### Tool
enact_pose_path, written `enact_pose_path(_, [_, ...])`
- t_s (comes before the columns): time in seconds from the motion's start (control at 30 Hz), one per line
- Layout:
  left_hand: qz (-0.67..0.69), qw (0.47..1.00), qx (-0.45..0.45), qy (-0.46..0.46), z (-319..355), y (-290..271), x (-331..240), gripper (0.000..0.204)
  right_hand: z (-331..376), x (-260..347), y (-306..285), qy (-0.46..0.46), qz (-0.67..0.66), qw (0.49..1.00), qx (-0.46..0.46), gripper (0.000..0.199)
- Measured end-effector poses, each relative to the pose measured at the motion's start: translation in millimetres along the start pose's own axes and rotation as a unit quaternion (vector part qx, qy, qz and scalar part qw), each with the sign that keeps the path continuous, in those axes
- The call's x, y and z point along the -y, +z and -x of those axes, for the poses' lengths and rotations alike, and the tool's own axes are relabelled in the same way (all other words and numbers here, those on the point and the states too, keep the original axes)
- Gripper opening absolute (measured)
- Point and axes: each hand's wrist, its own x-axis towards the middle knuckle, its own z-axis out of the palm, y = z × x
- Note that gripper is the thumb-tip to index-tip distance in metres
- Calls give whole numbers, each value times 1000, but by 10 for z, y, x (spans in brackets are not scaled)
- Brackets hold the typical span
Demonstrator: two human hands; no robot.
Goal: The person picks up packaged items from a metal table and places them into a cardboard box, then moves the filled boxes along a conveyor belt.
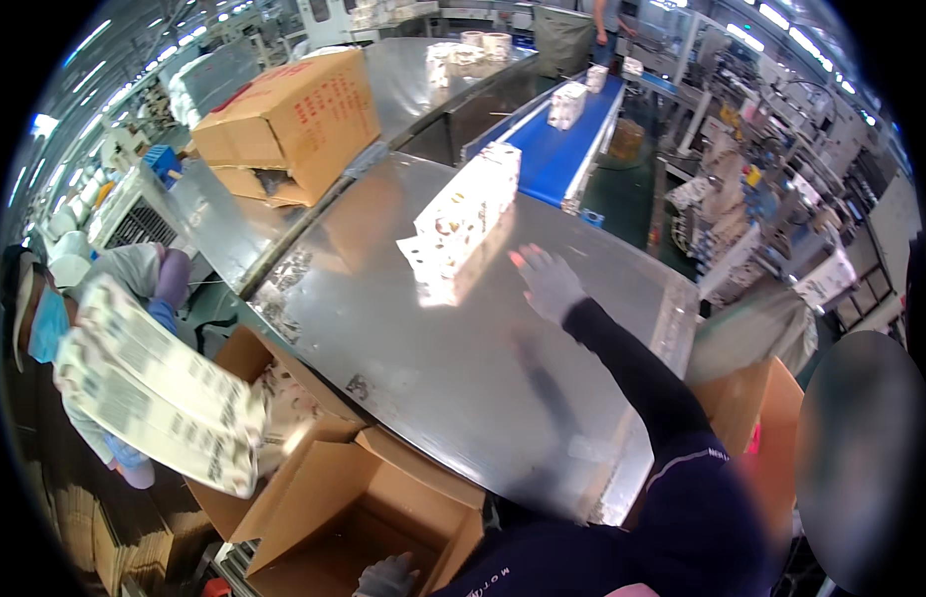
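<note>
Because the blue conveyor (560, 165) meets the metal tabletop (433, 383), the patterned white pack (470, 206) presumably stands there as delivered. I see the right hand (551, 286) spread, empty, near it; whether the left hand (387, 577), inside the cardboard box (423, 486), grips anything, I cannot tell.

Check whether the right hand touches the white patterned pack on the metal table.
Apart. The head view shows bare metal table between the right hand and the white patterned pack.
</note>
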Motion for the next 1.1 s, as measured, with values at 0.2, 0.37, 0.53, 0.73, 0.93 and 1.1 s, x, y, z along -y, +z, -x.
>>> enact_pose_path(0.2, [-90, 987, -106, -86, 376, -28, 21, 46, -2374, 395, 654, -97, 204, 974, 13, 63])
enact_pose_path(0.37, [-56, 991, -104, -62, 333, -229, -295, 45, -2844, 752, 864, 46, 167, 971, 167, 37])
enact_pose_path(0.53, [-17, 988, -150, 10, 267, -456, -575, 45, -2031, 924, 771, 80, -53, 994, 51, 89])
enact_pose_path(0.73, [-66, 984, -127, 103, -76, -845, -612, 40, -805, 156, 166, 159, -89, 970, 163, 106])
enact_pose_path(0.93, [-202, 965, -130, 101, -702, -1409, -1208, 63, 220, -31, -93, 169, -95, 957, 216, 91])
enact_pose_path(1.1, [-248, 836, -419, 252, -1756, -1622, -1734, 89, 906, 602, -107, -65, -183, 979, 66, 64])
